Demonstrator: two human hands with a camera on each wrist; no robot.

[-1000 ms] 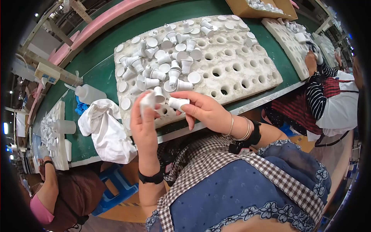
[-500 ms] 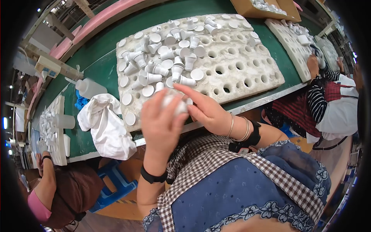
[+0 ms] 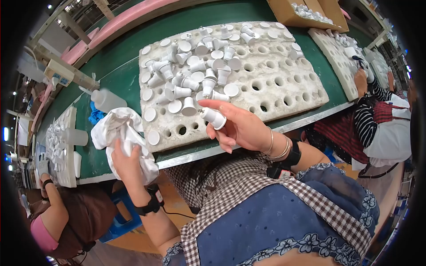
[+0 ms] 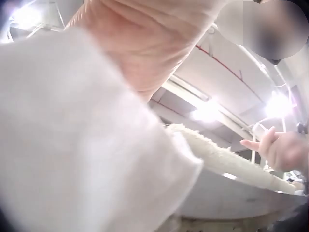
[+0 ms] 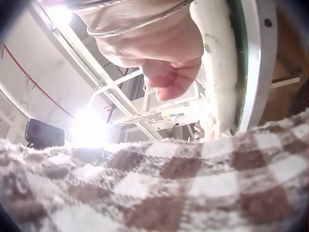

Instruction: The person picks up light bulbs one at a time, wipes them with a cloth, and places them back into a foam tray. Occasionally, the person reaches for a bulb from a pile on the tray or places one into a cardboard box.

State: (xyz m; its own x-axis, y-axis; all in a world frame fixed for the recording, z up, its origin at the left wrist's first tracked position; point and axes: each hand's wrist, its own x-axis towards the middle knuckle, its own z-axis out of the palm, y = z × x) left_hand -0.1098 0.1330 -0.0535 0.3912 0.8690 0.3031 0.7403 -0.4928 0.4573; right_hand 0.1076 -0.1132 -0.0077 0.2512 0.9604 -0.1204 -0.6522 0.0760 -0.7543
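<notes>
My right hand (image 3: 247,127) pinches a white cup-shaped lamp part (image 3: 214,119) with small metal pins at its narrow end, over the front edge of the holed foam board (image 3: 290,105). At the left, my left hand (image 3: 128,166) grips a crumpled white cloth (image 3: 119,126) at the table edge. The cloth (image 4: 87,145) fills much of the left wrist view and hides those fingers. Similar white lamp parts (image 3: 190,83) lie heaped or stand wide end up across the board's left half. In the right wrist view, curled fingertips (image 5: 173,92) show below the palm.
A white squeeze bottle (image 3: 108,101) lies behind the cloth, beside a blue rag (image 3: 95,116). A cardboard box (image 3: 284,13) of parts stands at the back right. People work at foam boards on both sides: a brown-clad person (image 3: 84,217) left, a striped sleeve (image 3: 363,114) right.
My left hand has moved from beside the right hand over to the cloth. A lamp part stays in my right hand, and another now stands at the board's front, where the hands were.
</notes>
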